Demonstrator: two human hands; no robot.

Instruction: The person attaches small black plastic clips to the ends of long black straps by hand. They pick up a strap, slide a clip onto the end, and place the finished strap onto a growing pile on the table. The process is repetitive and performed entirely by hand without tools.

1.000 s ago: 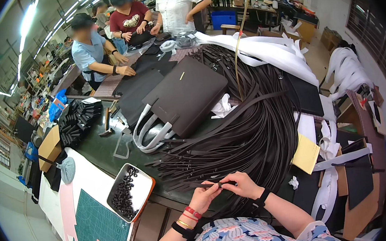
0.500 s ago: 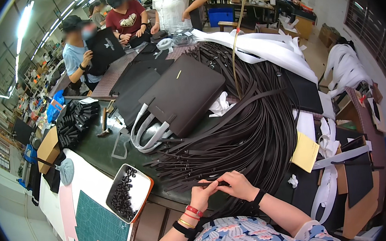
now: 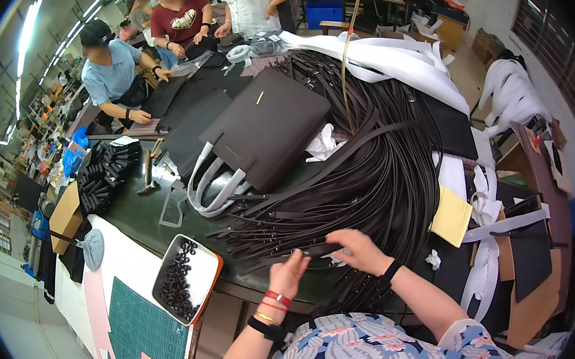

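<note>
A dark brown strap (image 3: 319, 250) stretches between my hands, just over the near end of a big heap of similar straps (image 3: 379, 191). My left hand (image 3: 288, 271) pinches one end of it between thumb and fingers; a small shiny bit shows at the fingertips. At the strap's other side is my right hand (image 3: 360, 250), its thumb and fingers spread apart around it. Whether they touch the strap is hard to make out. To the left stands a white tray (image 3: 206, 292) holding many small black fittings (image 3: 177, 287).
Beyond the heap lies a dark brown handbag (image 3: 269, 133) with wrapped handles (image 3: 212, 190). A hammer (image 3: 148, 175), a green cutting mat (image 3: 143, 339) and a yellow pad (image 3: 451, 215) lie around. White strips (image 3: 387, 66) cover the far right. Co-workers (image 3: 111, 72) stand across the table.
My hands have moved apart, and my right thumb and fingers have spread from a pinch. Across the table, a co-worker has lowered a black panel onto the table.
</note>
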